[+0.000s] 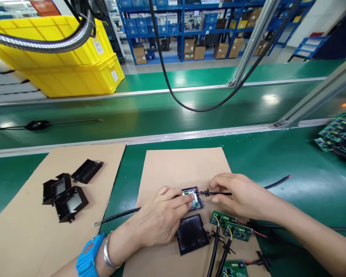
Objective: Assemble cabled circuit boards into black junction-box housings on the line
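My left hand (164, 213) presses its fingertips on a small circuit board in a black plastic housing (200, 206), on the middle cardboard sheet (187, 161). A black cable (219, 193) leaves the housing's right side. My right hand (236, 194) has its thumb and fingers around this cable. Another black cable (119, 214) comes out left of my left hand. A black cover (192, 234) lies just below the housing. Green circuit boards (238, 231) with cables lie at the lower right.
Black housings (70, 204) lie on the left cardboard sheet (25, 231). Behind a metal rail, a wired black unit (37, 125) rests on the green surface. Yellow crates (75, 77) stand at the back left. A black cable (200, 110) hangs in front. Circuit boards (340, 130) are piled at far right.
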Demonstrator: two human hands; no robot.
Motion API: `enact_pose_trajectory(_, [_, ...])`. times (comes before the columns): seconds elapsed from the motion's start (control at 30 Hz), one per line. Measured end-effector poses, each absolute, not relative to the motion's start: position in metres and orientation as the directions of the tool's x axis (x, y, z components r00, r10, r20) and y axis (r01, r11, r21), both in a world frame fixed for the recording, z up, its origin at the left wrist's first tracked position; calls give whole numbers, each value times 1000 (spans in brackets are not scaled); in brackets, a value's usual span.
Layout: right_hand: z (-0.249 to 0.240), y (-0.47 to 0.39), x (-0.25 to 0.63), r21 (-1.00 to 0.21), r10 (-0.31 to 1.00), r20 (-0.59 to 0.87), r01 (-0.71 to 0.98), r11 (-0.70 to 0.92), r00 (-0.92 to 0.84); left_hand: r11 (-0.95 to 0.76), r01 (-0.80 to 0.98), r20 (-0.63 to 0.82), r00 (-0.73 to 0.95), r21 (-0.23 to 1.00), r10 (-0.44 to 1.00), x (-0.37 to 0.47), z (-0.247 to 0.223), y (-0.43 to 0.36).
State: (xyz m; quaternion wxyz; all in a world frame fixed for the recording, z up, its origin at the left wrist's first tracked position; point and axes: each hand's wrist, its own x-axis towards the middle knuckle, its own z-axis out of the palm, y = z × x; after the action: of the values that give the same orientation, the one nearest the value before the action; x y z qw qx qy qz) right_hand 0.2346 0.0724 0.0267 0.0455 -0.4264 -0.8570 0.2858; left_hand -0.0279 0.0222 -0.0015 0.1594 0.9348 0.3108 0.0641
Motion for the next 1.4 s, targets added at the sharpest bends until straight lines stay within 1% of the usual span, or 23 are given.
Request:
enact_pose_trajectory(0.1, [25,69,231,-509,732,-174,697,506,-659,-760,551,23,804,344,594,-27,-2,22])
enact_pose_trajectory(0.13, [23,67,228,-520,724,-138,672,528,-676,-759,551,27,803,347,595,-26,-2,22])
enact_pose_trajectory(0.2, [17,64,221,-537,700,-10,594,599,-714,-754,554,42,796,354,604,-25,-3,21])
enact_pose_trajectory(0.27, [9,62,217,-516,644,110,511,688,-757,-754,554,57,791,354,609,-24,-4,21])
enact_pose_trajectory(0.33, [2,62,217,-468,587,151,465,751,-795,-756,555,59,792,346,608,-23,-3,21])
enact_pose_trajectory(0.43, [-3,66,220,-394,543,139,457,798,-828,-770,556,36,804,313,594,-22,-1,22])
enact_pose_trajectory(0.5, [-2,68,221,-316,504,151,442,840,-850,-786,551,25,814,280,580,-22,0,22])
enact_pose_trajectory(0.6, [0,70,220,-197,402,193,366,910,-895,-812,528,50,830,248,555,-23,0,23])
enact_pose_trajectory(0.7, [0,71,217,-153,325,216,297,942,-921,-822,510,81,836,251,543,-25,-3,22])
enact_pose_trajectory(0.77, [0,72,216,-171,327,206,295,940,-922,-818,515,89,830,256,551,-25,-4,22])
enact_pose_trajectory(0.9, [0,71,217,-222,374,167,335,916,-912,-826,515,95,833,231,546,-25,-3,21])
enact_pose_trajectory(1.07, [1,69,221,-280,425,193,365,888,-884,-835,502,74,846,224,528,-25,-5,22])
enact_pose_trajectory(1.2, [2,74,222,-345,439,130,374,861,-889,-819,523,65,832,237,550,-27,-8,22])
enact_pose_trajectory(1.3, [3,77,221,-330,440,115,384,863,-891,-817,522,37,837,244,546,-27,-7,21])
enact_pose_trajectory(1.4, [6,74,216,-234,427,92,398,887,-899,-801,537,4,830,264,558,-25,-2,20])
